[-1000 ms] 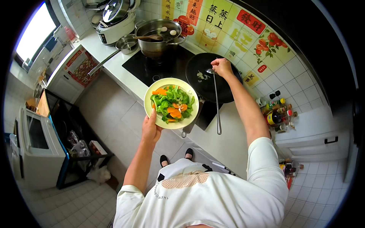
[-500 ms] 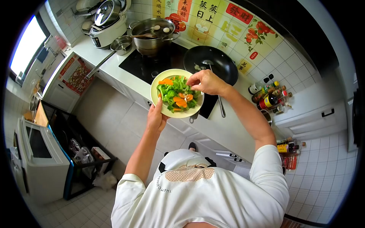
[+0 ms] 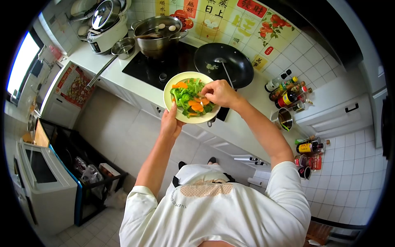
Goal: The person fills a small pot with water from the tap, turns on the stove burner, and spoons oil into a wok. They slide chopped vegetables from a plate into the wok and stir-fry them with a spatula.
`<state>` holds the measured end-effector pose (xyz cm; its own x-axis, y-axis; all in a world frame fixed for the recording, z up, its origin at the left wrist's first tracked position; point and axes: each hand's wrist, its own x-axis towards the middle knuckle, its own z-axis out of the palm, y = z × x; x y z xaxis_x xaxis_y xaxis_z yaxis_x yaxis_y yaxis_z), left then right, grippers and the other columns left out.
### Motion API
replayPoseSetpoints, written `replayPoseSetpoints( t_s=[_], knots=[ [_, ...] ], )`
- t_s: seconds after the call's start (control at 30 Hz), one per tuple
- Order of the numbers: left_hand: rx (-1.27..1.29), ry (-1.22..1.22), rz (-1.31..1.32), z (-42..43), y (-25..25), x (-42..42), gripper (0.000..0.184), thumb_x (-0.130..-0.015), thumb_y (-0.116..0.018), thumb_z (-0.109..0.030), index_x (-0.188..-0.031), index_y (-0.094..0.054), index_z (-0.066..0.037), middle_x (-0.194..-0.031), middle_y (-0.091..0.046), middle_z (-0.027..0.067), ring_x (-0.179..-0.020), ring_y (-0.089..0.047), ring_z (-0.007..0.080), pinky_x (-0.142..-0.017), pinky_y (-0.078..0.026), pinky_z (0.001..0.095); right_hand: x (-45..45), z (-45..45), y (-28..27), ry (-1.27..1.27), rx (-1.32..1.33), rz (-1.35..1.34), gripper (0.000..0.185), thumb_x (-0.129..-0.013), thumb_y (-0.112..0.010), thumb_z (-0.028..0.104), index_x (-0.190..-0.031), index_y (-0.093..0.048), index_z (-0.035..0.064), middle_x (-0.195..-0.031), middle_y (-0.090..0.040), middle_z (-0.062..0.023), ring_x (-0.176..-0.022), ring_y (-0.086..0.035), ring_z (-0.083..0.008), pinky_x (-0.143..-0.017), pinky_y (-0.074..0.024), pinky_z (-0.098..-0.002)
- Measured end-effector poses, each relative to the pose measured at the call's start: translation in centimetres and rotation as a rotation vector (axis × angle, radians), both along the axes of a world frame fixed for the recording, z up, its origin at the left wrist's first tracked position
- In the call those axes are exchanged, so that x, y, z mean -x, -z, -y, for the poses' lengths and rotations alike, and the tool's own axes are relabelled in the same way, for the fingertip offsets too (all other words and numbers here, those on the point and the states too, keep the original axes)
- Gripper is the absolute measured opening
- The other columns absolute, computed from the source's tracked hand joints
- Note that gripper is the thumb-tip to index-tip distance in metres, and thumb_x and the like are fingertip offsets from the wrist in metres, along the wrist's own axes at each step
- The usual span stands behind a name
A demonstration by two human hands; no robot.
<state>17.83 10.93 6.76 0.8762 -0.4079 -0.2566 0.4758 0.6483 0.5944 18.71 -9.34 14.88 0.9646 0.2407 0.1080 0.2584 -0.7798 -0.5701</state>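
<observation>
My left hand (image 3: 169,123) is wrapped around the near-left edge of a pale yellow plate (image 3: 167,94), thumb on its rim. On the plate lie green leafy vegetables (image 3: 181,99) and orange carrot slices (image 3: 196,106). My right hand (image 3: 222,94) reaches over the right side with its fingertips pinched together among the food; what they hold, if anything, is too small to make out. Just beyond the plate sits a black wok (image 3: 242,72), with a metal spatula (image 3: 227,74) and a few pale bits inside.
Behind the plate is a black cooktop (image 3: 142,70) bearing a steel pot (image 3: 154,46) with two eggs and a wooden spoon. A small saucepan (image 3: 123,48) stands left, its handle over the counter edge. Sauce bottles (image 3: 286,98) and a metal container (image 3: 284,117) stand right.
My right hand has shifted slightly down and inward over the carrot slices. The view has shifted, so the counter items appear further left and higher. The spatula handle now leans more upright in the wok.
</observation>
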Motion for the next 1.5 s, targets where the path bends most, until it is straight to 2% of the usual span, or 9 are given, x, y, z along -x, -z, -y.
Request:
replayPoseSetpoints(
  t_s=[0.37, 0.47, 0.6, 0.8, 0.9, 1.0, 1.17, 1.27, 1.5],
  knots=[
    [-0.067, -0.025, 0.041, 1.6, 0.5, -4.0, 0.037, -0.092, -0.041, -0.027, -0.117, -0.037, 0.0, -0.109, -0.054, 0.0167, -0.092, -0.06, 0.0299, -0.072, -0.055, 0.0455, 1.9, 10.6, 6.1, 0.539, -0.205, 0.17, 0.021, -0.072, -0.065, 0.019, -0.088, -0.065, 0.0046, -0.082, -0.064, -0.0117, -0.074, -0.062, -0.0209, -0.068, -0.0492, -0.0304],
    [-0.128, -0.049, 0.009, 2.8, -0.6, -6.1, 0.037, -0.091, -0.043, -0.028, -0.116, -0.038, -0.001, -0.109, -0.054, 0.0166, -0.092, -0.06, 0.0312, -0.073, -0.054, 0.0484, 3.6, 12.3, 9.0, 0.618, 0.074, -0.081, 0.049, -0.068, -0.069, 0.032, -0.104, -0.057, 0.0001, -0.095, -0.059, -0.0186, -0.088, -0.058, -0.0299, -0.075, -0.0474, -0.0365],
    [-0.154, -0.054, 0.027, 3.4, -0.5, -8.1, 0.037, -0.091, -0.044, -0.03, -0.117, -0.039, -0.004, -0.109, -0.054, 0.0154, -0.092, -0.06, 0.0302, -0.073, -0.053, 0.0486, 4.7, 11.4, 9.6, 0.627, -0.066, -0.247, 0.061, -0.069, -0.068, 0.03, -0.116, -0.046, -0.0033, -0.097, -0.06, -0.021, -0.091, -0.058, -0.0322, -0.079, -0.0466, -0.0365],
    [-0.187, -0.052, 0.032, 4.3, -1.2, -9.2, 0.037, -0.093, -0.039, -0.029, -0.121, -0.036, -0.006, -0.114, -0.051, 0.0161, -0.094, -0.058, 0.032, -0.072, -0.053, 0.0489, 5.5, 9.8, 8.7, 0.797, -0.213, -0.447, 0.044, -0.08, -0.055, 0.02, -0.117, -0.046, -0.0004, -0.097, -0.059, -0.0221, -0.09, -0.058, -0.0353, -0.076, -0.0471, -0.0411],
    [-0.27, -0.069, 0.028, 4.8, -1.9, -9.7, 0.037, -0.093, -0.038, -0.028, -0.122, -0.035, -0.005, -0.115, -0.05, 0.0166, -0.095, -0.058, 0.0328, -0.073, -0.053, 0.0492, 5.8, 11.6, 10.5, 0.704, -0.046, -0.184, 0.033, -0.082, -0.049, 0.018, -0.111, -0.05, 0.001, -0.096, -0.06, -0.0217, -0.084, -0.059, -0.0349, -0.068, -0.0485, -0.0395],
    [-0.315, -0.056, 0.026, 5.8, -2.3, -11.2, 0.036, -0.093, -0.038, -0.027, -0.122, -0.035, -0.005, -0.114, -0.05, 0.0179, -0.093, -0.059, 0.0335, -0.069, -0.055, 0.0478, 7.5, 12.2, 8.8, 0.733, -0.441, -0.294, 0.023, -0.082, -0.047, 0.015, -0.099, -0.054, 0.0009, -0.079, -0.06, -0.0148, -0.063, -0.059, -0.0253, -0.049, -0.0458, -0.0341],
    [-0.6, 0.072, 0.071, 10.3, -3.5, -15.4, 0.036, -0.092, -0.036, -0.028, -0.12, -0.038, -0.006, -0.104, -0.055, 0.0186, -0.083, -0.061, 0.0357, -0.061, -0.055, 0.0503, 9.4, 13.0, 7.4, 0.735, -0.875, -0.402, 0.009, -0.08, -0.044, 0.01, -0.082, -0.05, 0.0047, -0.058, -0.042, 0.0002, -0.041, -0.037, -0.0064, -0.034, -0.0292, -0.0236],
    [-0.802, 0.086, 0.097, 14.3, -4.2, -18.8, 0.035, -0.089, -0.04, -0.024, -0.118, -0.039, -0.005, -0.104, -0.053, 0.0199, -0.082, -0.06, 0.0391, -0.061, -0.052, 0.0564, 10.3, 14.0, 7.3, 0.71, -0.958, -0.435, 0.023, -0.082, -0.044, 0.009, -0.103, -0.052, 0.005, -0.06, -0.042, 0.001, -0.041, -0.034, -0.0049, -0.034, -0.0275, -0.0202],
    [-1.523, 0.088, 0.607, 20.5, -8.1, -21.4, 0.037, -0.076, -0.054, -0.015, -0.11, -0.045, -0.007, -0.098, -0.059, 0.0197, -0.098, -0.056, 0.0353, -0.073, -0.05, 0.0468, 13.6, 14.8, 6.6, 0.695, -1.177, -0.493, 0.021, -0.084, -0.043, 0.01, -0.103, -0.05, 0.0062, -0.06, -0.04, 0.002, -0.041, -0.033, -0.0035, -0.034, -0.0274, -0.0191]
  ],
)
